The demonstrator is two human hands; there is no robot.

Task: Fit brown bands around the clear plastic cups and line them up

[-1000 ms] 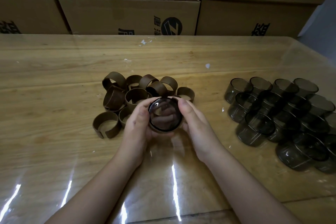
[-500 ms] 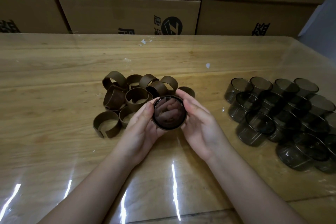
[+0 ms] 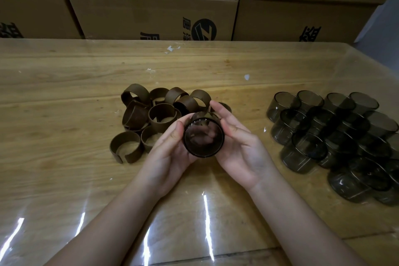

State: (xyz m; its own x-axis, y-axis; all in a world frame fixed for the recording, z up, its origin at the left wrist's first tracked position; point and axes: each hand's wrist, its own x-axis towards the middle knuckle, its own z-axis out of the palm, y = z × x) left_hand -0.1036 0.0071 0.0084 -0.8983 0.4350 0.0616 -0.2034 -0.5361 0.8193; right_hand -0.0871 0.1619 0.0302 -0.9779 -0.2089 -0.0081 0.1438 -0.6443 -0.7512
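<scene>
My left grip (image 3: 169, 156) curls round a cup (image 3: 204, 139); my right grip (image 3: 241, 150) presses straight fingers on its side, above the counter (image 3: 64, 97), near loose bands (image 3: 160, 115); spare cups (image 3: 336, 134) lie right.

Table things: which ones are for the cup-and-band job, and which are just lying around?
For the job:
- held cup, between the left hand and right hand
- pile of brown bands
- bunch of clear cups

Just lying about:
- cardboard boxes behind the table
- white scraps on the table
</scene>
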